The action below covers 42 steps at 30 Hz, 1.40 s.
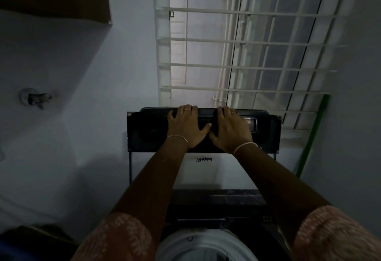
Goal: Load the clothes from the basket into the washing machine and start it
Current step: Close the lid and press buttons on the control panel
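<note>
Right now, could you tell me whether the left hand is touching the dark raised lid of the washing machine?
Touching. The head view shows the left hand lying on the dark raised lid, its fingers hooked over the top edge.

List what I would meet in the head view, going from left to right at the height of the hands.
Wall tap → left hand → right hand, both gripping the raised lid → green pole by the right wall.
</note>
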Tool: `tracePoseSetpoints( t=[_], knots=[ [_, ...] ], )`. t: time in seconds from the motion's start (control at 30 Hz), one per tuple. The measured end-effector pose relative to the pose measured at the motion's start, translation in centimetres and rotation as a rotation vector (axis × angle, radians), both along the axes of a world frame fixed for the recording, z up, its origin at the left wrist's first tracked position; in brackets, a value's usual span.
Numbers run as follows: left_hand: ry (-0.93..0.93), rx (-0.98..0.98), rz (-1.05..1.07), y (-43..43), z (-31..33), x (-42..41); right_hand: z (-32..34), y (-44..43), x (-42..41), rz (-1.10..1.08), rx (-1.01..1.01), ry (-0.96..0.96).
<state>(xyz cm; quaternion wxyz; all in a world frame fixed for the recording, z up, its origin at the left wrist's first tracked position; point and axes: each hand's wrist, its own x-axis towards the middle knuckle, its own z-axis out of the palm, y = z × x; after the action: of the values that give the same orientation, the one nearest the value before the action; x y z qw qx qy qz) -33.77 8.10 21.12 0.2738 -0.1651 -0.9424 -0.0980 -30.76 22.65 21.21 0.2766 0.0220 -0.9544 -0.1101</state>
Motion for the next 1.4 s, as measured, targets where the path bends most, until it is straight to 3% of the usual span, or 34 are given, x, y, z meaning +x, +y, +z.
tracePoseSetpoints(
  t=[0.17, 0.4, 0.8, 1.2, 1.3, 1.4],
  knots=[
    [0.037, 0.020, 0.004, -0.3, 1.3, 2.0, 2.0, -0.5, 2.6, 0.004, 0.031, 0.052],
    [0.142, -0.127, -0.010, -1.5, 4.6, 5.6, 4.0, -1.0, 7.2, 0.033, 0.044, 0.144],
    [0.008, -0.207, -0.084, -2.3, 5.9, 14.2, 4.8, -0.4, 17.5, 0.131, 0.057, 0.102],
    [-0.376, -0.373, -0.119, -4.2, 1.3, 25.1, 0.4, 0.3, 27.9, 0.358, 0.075, 0.047],
    [-0.367, -0.423, -0.149, -4.8, -1.0, 27.3, -1.9, 0.8, 29.1, 0.456, 0.120, -0.040],
    [-0.283, -0.475, -0.176, -5.3, -3.4, 28.9, -4.0, 1.2, 30.4, 0.416, 0.063, -0.189]
  ],
)
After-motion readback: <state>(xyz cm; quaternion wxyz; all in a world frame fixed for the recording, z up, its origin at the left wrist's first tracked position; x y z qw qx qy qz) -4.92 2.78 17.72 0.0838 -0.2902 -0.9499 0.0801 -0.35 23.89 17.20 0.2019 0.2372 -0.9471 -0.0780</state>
